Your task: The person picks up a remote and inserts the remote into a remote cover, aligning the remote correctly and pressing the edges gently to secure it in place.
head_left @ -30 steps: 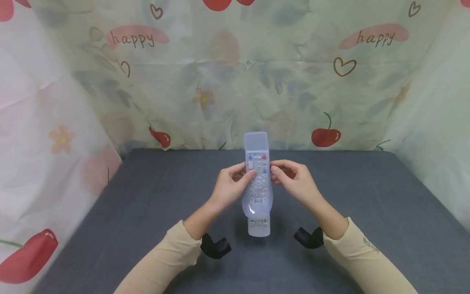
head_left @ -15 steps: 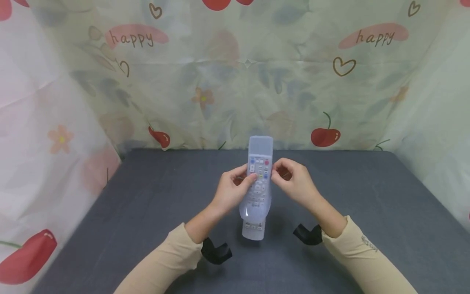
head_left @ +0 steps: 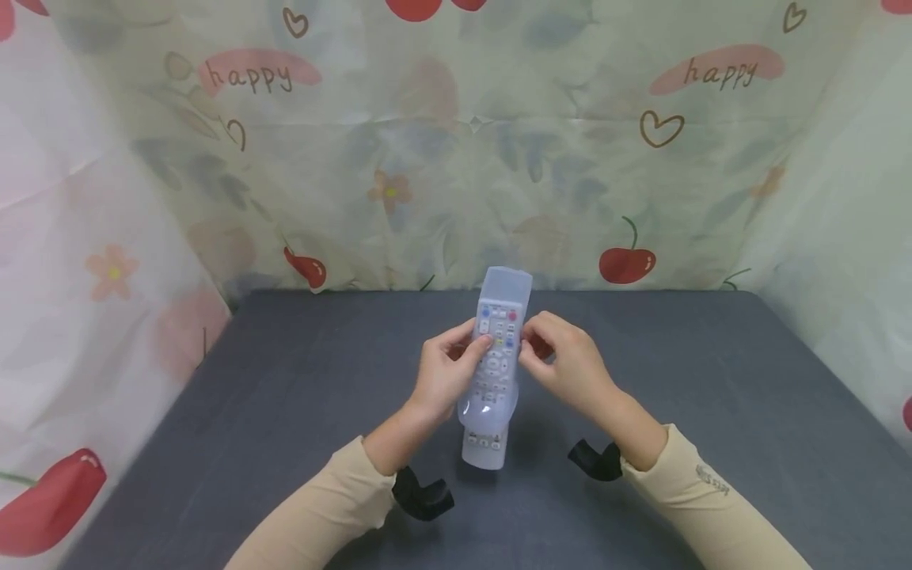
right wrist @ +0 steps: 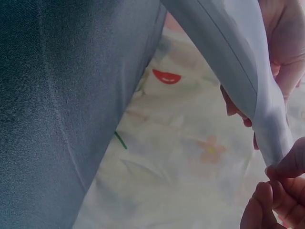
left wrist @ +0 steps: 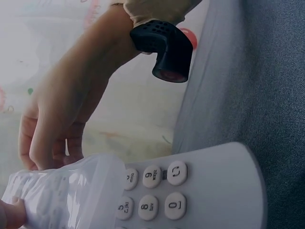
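A white remote control [head_left: 486,454] stands raised above the table, tilted, its lower end sticking out of a translucent cover [head_left: 507,286]. Above the buttons the cover reaches past the remote as a loose flap. My left hand [head_left: 445,372] grips the covered remote from the left, thumb on the front; its fingers behind are mostly hidden. On the other side my right hand [head_left: 570,360] pinches the cover's edge between thumb and fingertips, as the right wrist view shows at the cover [right wrist: 271,129]. In the left wrist view the bare number keys of the remote [left wrist: 214,186] show close up.
A dark cloth-covered table [head_left: 321,372] lies under both hands. Behind it hangs a patterned curtain [head_left: 470,174], with more fabric at both sides. Black wrist cameras [head_left: 423,495] sit below each wrist.
The remote in its cover has tilted, its lower end swinging left and its top slightly right and down. My right hand keeps to the cover's right edge, its fingers bunched closer.
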Demonstrator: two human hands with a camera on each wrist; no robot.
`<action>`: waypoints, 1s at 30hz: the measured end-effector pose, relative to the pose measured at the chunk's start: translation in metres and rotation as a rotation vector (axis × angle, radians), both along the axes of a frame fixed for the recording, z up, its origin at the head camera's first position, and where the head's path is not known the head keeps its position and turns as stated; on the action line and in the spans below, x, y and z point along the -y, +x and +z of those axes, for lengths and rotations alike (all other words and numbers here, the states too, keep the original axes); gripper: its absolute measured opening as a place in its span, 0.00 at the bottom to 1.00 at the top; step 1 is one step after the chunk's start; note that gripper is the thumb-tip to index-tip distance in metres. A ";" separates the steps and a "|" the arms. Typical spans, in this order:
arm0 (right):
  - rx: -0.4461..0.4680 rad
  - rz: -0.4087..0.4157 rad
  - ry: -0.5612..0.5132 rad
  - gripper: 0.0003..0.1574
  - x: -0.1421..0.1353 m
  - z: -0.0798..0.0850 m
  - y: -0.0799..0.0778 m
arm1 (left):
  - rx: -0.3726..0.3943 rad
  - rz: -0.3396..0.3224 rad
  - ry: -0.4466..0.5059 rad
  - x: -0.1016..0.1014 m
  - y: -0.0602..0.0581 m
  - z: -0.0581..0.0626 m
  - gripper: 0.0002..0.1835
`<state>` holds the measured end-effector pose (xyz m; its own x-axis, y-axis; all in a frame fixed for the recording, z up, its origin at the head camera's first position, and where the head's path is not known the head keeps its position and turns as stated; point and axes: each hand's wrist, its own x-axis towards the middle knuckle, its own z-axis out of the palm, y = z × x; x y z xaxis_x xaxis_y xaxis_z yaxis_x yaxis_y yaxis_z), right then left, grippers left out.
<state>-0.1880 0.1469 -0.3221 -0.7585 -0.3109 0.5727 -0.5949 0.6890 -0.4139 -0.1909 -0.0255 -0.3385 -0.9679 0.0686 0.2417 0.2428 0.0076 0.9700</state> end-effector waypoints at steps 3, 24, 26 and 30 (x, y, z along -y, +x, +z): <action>-0.032 -0.009 0.020 0.04 0.000 -0.001 0.002 | -0.019 0.008 0.007 -0.001 0.000 -0.001 0.19; 0.179 0.123 -0.298 0.20 0.016 -0.014 0.005 | -0.153 0.109 0.015 -0.003 0.000 0.005 0.19; 0.191 0.117 -0.328 0.19 0.016 -0.014 0.004 | -0.148 0.103 -0.008 -0.002 0.000 0.005 0.19; 0.201 0.105 -0.355 0.19 0.014 -0.011 0.002 | -0.190 0.113 -0.033 -0.001 -0.003 0.007 0.17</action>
